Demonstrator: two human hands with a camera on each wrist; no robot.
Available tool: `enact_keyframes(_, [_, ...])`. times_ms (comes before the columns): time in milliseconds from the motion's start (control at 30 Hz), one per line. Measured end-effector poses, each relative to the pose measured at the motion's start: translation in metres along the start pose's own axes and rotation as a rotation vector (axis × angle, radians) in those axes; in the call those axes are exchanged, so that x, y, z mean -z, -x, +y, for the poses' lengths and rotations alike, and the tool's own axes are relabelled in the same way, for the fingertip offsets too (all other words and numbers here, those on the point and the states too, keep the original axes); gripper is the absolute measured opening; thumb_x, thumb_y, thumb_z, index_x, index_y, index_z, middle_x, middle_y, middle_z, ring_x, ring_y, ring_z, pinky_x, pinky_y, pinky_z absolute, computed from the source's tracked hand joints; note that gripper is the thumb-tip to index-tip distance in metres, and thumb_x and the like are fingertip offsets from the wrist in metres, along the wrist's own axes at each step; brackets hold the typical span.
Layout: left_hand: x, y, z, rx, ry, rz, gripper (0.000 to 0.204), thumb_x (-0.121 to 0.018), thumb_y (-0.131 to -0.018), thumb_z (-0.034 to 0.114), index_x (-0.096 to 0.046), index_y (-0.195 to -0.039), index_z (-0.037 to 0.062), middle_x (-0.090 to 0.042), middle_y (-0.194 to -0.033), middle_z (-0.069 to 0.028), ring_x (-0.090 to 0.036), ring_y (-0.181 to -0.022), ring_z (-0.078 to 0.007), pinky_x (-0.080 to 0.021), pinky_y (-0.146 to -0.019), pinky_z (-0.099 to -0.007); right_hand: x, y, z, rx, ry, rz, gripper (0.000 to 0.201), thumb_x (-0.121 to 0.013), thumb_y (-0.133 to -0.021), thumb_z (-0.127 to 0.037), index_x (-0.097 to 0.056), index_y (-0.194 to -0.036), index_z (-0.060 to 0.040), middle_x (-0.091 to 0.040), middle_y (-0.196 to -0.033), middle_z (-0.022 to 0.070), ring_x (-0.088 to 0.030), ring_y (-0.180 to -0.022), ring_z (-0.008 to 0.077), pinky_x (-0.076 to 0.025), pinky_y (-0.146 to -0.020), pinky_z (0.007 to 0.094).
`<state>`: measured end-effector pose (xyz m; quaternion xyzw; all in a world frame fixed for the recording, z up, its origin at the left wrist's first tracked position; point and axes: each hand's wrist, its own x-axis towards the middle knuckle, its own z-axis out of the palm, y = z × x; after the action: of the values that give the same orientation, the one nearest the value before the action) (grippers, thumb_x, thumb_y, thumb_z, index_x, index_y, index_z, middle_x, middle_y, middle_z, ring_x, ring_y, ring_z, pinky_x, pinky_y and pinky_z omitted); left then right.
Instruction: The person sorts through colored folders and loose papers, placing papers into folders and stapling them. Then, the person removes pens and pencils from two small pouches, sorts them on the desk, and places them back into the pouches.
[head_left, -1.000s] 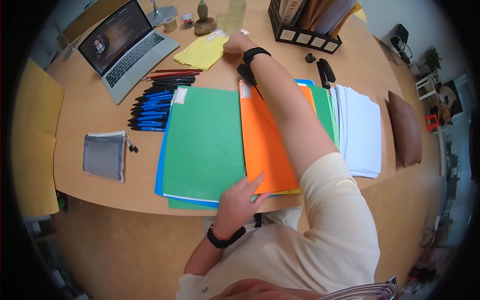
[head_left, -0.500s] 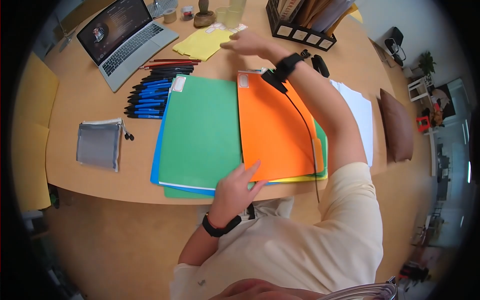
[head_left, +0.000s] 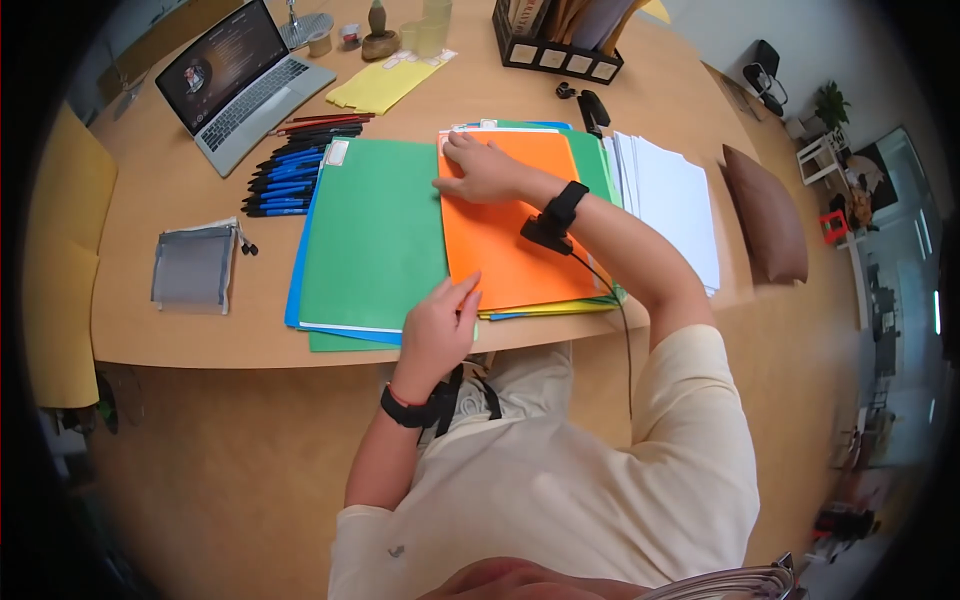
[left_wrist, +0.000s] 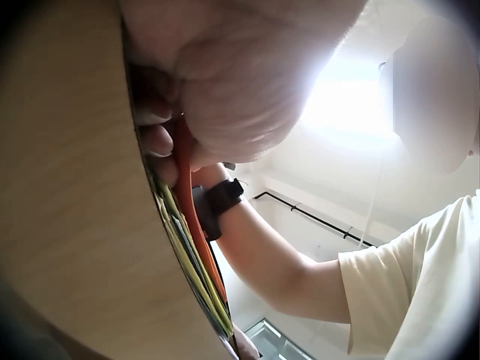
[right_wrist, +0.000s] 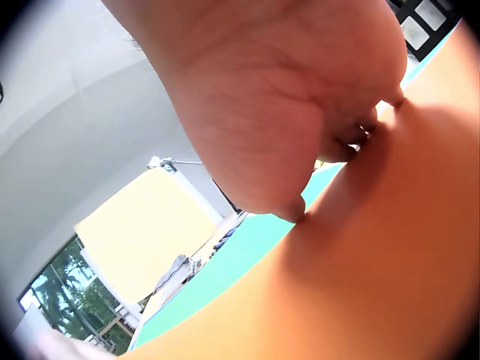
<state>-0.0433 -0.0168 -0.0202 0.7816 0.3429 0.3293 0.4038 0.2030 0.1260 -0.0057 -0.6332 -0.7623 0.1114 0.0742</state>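
My right hand has come back from the yellow sheets to the top of the orange folder, fingers spread, while my left hand pinches its lower edge beside the green folder.

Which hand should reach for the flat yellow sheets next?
Probably the right hand, resting high on the flat orange folder, nearer the yellow sheets; the left hand grips the folder's lower-left corner.

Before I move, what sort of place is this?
Probably an office or study workspace: an open laptop stands on the wooden desk, with rows of pens and a black file organizer holding envelopes.
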Motion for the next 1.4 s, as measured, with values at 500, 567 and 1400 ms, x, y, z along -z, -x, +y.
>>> enact_keyframes(500, [0.02,0.018,-0.037,0.216,0.537,0.532,0.019,-0.047,-0.115,0.009,-0.06,-0.128,0.0041,-0.065,-0.119,-0.005,-0.061,-0.069,-0.0074,-0.05,-0.061,-0.0226,-0.025,0.251,-0.031,-0.491,-0.003,0.465,0.061,-0.07,-0.101,-0.039,-0.058,-0.151,-0.0052,-0.043,-0.166,0.0224,-0.031,-0.156,0.0506,-0.02,-0.123,0.0733])
enact_keyframes(567, [0.055,0.02,-0.046,0.243,0.373,0.545,0.019,-0.046,-0.115,0.009,-0.059,-0.128,0.0048,-0.064,-0.12,-0.0046,-0.064,-0.08,-0.0087,-0.052,-0.066,-0.0232,-0.042,0.272,-0.035,-0.512,0.054,0.487,0.058,-0.071,-0.1,-0.036,-0.061,-0.149,-0.0074,-0.046,-0.165,0.0191,-0.034,-0.155,0.0488,-0.021,-0.123,0.0743])
enact_keyframes(1400, [0.122,0.041,-0.097,0.265,-0.727,0.333,0.07,-0.078,-0.096,0.03,-0.049,-0.153,0.0007,-0.053,-0.153,-0.0229,-0.046,-0.141,-0.0445,-0.035,-0.12,-0.0543,-0.049,0.28,-0.043,-0.493,0.157,0.65,0.051,-0.072,-0.094,-0.03,-0.067,-0.14,-0.0095,-0.053,-0.16,0.0162,-0.041,-0.152,0.0434,-0.023,-0.123,0.0718])
